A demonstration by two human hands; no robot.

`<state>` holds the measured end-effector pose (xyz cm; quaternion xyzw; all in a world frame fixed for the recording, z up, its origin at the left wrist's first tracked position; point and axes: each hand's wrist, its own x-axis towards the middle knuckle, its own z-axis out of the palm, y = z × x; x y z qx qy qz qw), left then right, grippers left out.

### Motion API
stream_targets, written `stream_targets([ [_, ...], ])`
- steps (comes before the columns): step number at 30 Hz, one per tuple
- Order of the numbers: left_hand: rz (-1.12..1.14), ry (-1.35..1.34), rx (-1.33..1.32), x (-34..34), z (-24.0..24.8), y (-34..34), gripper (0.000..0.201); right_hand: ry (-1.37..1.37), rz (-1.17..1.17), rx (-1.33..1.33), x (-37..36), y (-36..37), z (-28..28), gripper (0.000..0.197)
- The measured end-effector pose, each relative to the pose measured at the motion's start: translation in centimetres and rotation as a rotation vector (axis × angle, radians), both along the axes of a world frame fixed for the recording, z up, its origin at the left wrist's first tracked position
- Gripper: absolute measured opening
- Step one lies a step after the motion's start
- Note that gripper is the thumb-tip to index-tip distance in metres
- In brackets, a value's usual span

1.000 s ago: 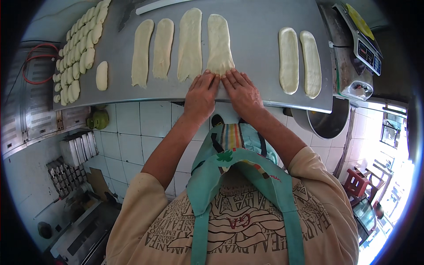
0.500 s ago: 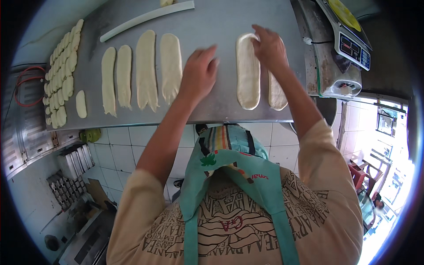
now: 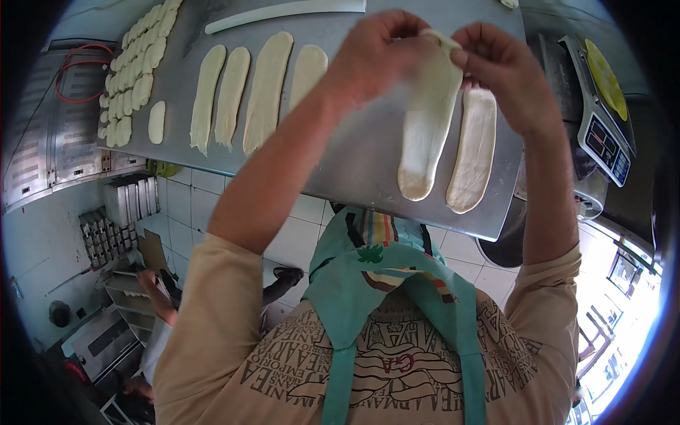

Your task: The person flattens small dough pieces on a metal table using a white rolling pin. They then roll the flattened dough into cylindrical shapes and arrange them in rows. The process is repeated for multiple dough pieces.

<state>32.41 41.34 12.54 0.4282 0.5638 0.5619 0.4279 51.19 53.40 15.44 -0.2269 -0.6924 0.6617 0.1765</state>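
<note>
At the far end of a long flat dough strip (image 3: 429,131), my left hand (image 3: 382,57) and my right hand (image 3: 499,67) are closed on its top edge from either side. That end is lifted and folded over between my fingertips, while the rounded near end rests on the metal table. Beside it, below my right hand, lies a second long dough strip (image 3: 472,152). To the left of my left forearm are several flattened strips with ragged near ends, among them a wide dough strip (image 3: 269,92) and one partly hidden by my forearm (image 3: 307,74).
A small dough piece (image 3: 157,122) lies near rows of dough pieces (image 3: 138,74) at the table's left. A white curved bar (image 3: 283,14) crosses the far side. A digital scale (image 3: 602,134) stands at right. Another person's arm (image 3: 157,297) shows at lower left.
My left hand has moved right and my right hand inward, and both have taken hold of the dough strip's far end and raised it. The view has shifted; another person has appeared at lower left.
</note>
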Motion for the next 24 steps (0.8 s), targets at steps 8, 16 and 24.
stream_targets([
  [8, 0.056, 0.338, 0.309, -1.1, 12.9, -1.9, 0.021, 0.154, -0.041, 0.227, -3.1, -2.9, 11.7, 0.022],
  [16, 0.113, 0.811, 0.039, -2.2, -6.1, -12.2, 0.015, -0.419, 0.078, 0.960, -4.3, -12.3, -10.3, 0.034],
  [24, 0.046, 1.227, 0.148, 0.9, -13.5, -19.7, 0.036, -0.482, -0.037, 1.171, -1.1, -22.5, -15.9, 0.046],
])
